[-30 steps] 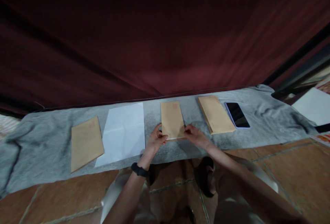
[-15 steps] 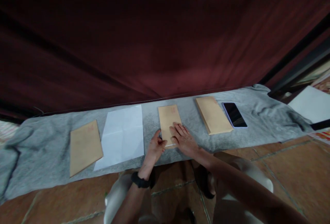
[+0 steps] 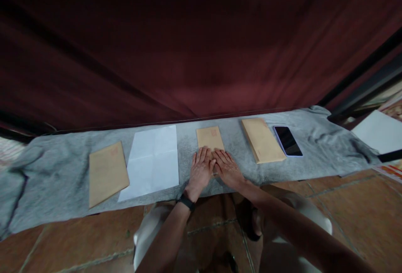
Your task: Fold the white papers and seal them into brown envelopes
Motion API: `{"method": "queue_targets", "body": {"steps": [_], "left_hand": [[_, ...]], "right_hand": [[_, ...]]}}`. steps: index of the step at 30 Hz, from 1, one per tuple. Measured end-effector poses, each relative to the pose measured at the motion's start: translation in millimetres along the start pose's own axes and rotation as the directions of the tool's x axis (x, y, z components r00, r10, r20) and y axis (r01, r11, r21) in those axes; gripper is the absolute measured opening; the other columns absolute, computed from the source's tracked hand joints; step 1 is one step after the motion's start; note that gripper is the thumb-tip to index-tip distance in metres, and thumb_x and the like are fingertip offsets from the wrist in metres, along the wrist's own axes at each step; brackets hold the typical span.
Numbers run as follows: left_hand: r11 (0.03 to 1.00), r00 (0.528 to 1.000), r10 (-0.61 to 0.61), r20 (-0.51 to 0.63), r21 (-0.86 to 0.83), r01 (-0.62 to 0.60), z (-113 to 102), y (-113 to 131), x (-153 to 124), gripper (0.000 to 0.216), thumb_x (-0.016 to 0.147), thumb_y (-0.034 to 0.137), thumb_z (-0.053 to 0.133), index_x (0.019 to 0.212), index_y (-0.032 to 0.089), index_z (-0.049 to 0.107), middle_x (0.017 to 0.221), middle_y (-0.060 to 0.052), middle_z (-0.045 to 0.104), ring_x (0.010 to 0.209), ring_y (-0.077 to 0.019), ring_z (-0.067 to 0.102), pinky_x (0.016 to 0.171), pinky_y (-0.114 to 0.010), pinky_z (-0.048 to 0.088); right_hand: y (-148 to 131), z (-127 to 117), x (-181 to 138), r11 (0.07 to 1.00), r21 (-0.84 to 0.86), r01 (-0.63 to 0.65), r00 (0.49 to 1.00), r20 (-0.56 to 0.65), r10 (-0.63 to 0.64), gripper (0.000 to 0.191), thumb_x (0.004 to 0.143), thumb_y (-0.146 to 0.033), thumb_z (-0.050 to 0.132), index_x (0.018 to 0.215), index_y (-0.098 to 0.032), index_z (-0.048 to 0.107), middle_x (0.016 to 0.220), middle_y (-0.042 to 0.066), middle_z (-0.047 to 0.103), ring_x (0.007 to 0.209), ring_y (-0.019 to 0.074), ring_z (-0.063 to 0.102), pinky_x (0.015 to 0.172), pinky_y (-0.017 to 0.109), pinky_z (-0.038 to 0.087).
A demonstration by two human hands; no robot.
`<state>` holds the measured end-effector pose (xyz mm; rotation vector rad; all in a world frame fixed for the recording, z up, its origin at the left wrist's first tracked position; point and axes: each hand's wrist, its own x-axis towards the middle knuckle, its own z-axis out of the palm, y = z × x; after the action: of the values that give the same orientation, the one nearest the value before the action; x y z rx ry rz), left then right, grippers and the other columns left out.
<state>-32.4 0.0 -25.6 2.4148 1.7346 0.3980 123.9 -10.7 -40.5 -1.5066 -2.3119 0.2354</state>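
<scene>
A brown paper envelope (image 3: pixel 210 137) lies flat on the grey cloth in front of me, its lower part covered by both hands. My left hand (image 3: pixel 201 168) rests palm down on its left side, fingers stretched out. On the right side, my right hand (image 3: pixel 228 168) also lies flat with the fingers extended, the two thumbs close together. A white paper sheet (image 3: pixel 155 160) with fold creases is left of my hands. Further left lies another brown envelope (image 3: pixel 108 174), and a stack of brown envelopes (image 3: pixel 263 140) sits to the right.
A phone (image 3: pixel 288 141) in a pale purple case lies beside the stack. The grey cloth (image 3: pixel 59 172) covers the long narrow surface. A dark red curtain (image 3: pixel 201 76) hangs behind it. White sheets (image 3: pixel 380 132) show at far right. Below is a tiled floor (image 3: pixel 94 239).
My left hand has moved from the envelope's lower left edge onto its face and flattened out. My right hand stays on the envelope. The view has shifted slightly.
</scene>
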Motion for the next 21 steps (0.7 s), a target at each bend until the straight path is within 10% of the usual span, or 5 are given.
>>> {"method": "queue_targets", "body": {"steps": [21], "left_hand": [[0.935, 0.981, 0.186, 0.046, -0.314, -0.163, -33, -33, -45, 0.051, 0.084, 0.021, 0.072, 0.134, 0.027, 0.061, 0.15, -0.009, 0.054, 0.144, -0.0282, 0.044, 0.119, -0.057, 0.033]], "right_hand": [[40, -29, 0, 0.785, 0.619, 0.02, 0.999, 0.016, -0.038, 0.026, 0.1, -0.032, 0.052, 0.114, -0.023, 0.073, 0.129, 0.009, 0.069, 0.126, 0.0201, 0.061, 0.112, 0.043, 0.046]]}}
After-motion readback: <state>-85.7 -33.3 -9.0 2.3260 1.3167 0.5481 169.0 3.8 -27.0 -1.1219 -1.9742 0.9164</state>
